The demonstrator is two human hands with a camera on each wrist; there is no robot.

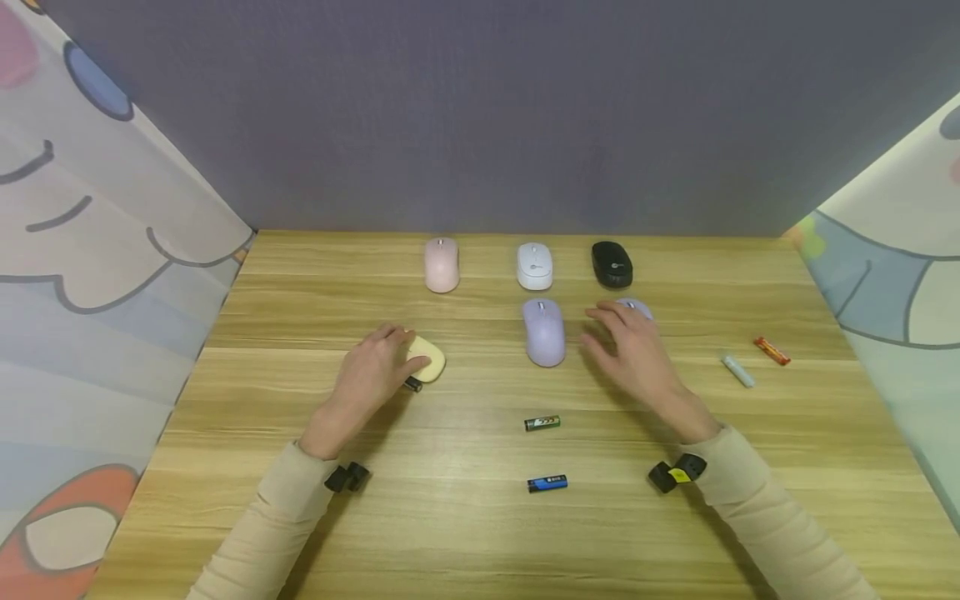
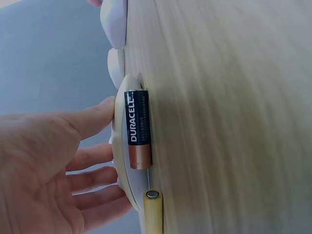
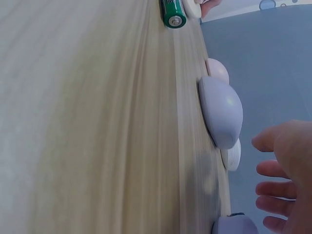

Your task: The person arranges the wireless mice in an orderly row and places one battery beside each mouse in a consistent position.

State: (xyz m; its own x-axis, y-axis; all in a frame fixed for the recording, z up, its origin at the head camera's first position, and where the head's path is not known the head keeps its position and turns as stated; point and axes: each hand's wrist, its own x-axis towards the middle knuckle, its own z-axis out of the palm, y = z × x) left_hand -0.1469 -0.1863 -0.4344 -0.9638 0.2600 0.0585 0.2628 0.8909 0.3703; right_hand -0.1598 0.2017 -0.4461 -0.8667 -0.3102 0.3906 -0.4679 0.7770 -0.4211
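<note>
1. One yellow mouse (image 1: pixel 434 357) lies on the wooden table (image 1: pixel 450 542) in my left hand (image 1: pixel 365 367), as the head view shows. A dark battery (image 1: pixel 413 384) sits just beside it. My right hand (image 1: pixel 633 350) covers part of a rear purple mouse (image 1: pixel 639 307); left of it is a front purple mouse (image 1: pixel 545 335). Farther off sit a pink mouse (image 1: pixel 442 267), white mouse (image 1: pixel 535 268) and black mouse (image 1: pixel 612 265).
2. In the left wrist view, my thumb and fingers curl lightly about the yellow mouse. The dark battery reads DURACELL; a gold-coloured battery (image 2: pixel 153 214) lies near its copper end.
3. In the right wrist view, my right thumb and fingers stand apart, gripping nothing.
</note>
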